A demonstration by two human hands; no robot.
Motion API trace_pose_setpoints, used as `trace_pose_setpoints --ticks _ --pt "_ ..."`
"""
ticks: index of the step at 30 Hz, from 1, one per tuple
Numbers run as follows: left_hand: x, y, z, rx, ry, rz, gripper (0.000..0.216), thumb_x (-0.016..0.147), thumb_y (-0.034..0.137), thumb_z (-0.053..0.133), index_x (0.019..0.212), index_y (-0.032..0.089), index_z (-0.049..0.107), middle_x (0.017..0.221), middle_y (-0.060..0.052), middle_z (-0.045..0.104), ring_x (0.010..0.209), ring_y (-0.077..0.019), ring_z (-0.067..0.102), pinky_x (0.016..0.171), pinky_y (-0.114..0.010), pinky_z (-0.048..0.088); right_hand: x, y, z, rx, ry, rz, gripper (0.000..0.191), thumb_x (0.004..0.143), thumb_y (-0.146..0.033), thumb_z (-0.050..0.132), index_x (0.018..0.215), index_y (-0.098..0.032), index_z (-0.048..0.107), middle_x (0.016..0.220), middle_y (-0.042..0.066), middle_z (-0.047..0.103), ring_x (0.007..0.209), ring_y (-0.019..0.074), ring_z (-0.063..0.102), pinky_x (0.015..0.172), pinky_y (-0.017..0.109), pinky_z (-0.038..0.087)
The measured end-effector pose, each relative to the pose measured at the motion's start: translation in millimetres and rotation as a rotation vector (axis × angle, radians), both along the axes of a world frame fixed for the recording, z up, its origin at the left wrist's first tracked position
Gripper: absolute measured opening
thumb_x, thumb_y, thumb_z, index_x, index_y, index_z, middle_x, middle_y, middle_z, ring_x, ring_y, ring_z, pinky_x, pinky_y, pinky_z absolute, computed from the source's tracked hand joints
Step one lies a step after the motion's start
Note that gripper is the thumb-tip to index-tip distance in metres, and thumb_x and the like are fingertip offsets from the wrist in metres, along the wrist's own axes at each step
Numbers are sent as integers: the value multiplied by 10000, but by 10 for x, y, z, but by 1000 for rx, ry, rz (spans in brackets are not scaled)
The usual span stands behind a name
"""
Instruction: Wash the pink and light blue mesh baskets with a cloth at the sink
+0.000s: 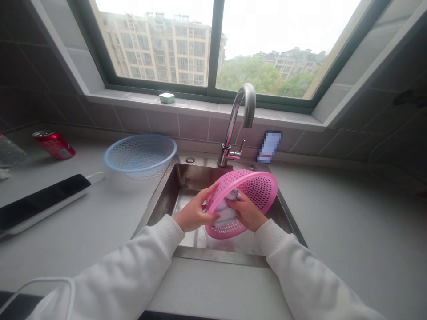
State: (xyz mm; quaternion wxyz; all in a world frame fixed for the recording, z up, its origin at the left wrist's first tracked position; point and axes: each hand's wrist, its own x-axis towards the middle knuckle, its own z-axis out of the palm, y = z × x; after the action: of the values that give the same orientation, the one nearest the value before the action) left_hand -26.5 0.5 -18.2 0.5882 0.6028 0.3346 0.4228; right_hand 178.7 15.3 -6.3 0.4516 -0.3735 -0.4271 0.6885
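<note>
A pink plastic colander (267, 189) is tilted over the steel sink (190, 178), its open side turned toward me. My left hand (196, 210) grips the colander's left rim, thumb in front and fingers behind the wall. Inside the colander, my right hand (248, 211) presses a pale, crumpled cloth (224, 214) against the inner wall, with the fingers closed on it. The fingertips of the right hand are partly hidden by the cloth.
Behind the sink stands a curved chrome faucet (248, 102). A blue colander (140, 153) rests on the left counter, near a red can (55, 144) and a long black-topped device (46, 200). A phone (268, 146) leans at the back wall; a small green box (167, 98) sits on the sill.
</note>
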Motion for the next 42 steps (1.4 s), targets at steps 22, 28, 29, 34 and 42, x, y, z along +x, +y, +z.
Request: trace_pose_setpoints --ticks 22,28,29,34,42 --pt "32 -13 36 169 -3 56 1024 535 373 998 1462 351 563 1524 -105 445 1442 -412 400 1262 -535 253 -57 -7 -14 71 -82 16 453 695 -435 845 1080 -237 711 1031 67 782 1042 332 720 943 523 572" --pt "50 -21 -11 28 -90 27 1359 549 449 989 1637 304 188 1613 -172 381 1466 -428 394 1245 -573 264 -73 6 6 132 -326 49 400 653 -276 873 1029 -218 748 1053 76 783 1034 324 718 972 507 557" --pt "37 -11 -28 2 -84 12 1420 544 440 992 1648 285 110 1632 -194 347 1483 -432 373 1248 -584 250 -48 11 10 107 -254 27 396 664 -304 871 1029 -220 741 1048 73 785 1015 318 726 955 499 568" --pt "-4 18 -62 -67 57 -72 1335 556 302 983 1636 279 198 1676 -192 272 1527 -427 300 1263 -629 186 43 21 21 -16 80 -98 397 662 -397 877 988 -239 715 910 30 787 841 271 749 858 456 610" --pt "58 -47 84 -83 -75 -19 1221 601 266 944 1598 332 242 1571 -183 390 1423 -410 422 998 -468 563 -30 35 1 140 -352 86 426 671 -247 853 1081 -239 737 1071 70 777 1011 313 714 974 518 557"
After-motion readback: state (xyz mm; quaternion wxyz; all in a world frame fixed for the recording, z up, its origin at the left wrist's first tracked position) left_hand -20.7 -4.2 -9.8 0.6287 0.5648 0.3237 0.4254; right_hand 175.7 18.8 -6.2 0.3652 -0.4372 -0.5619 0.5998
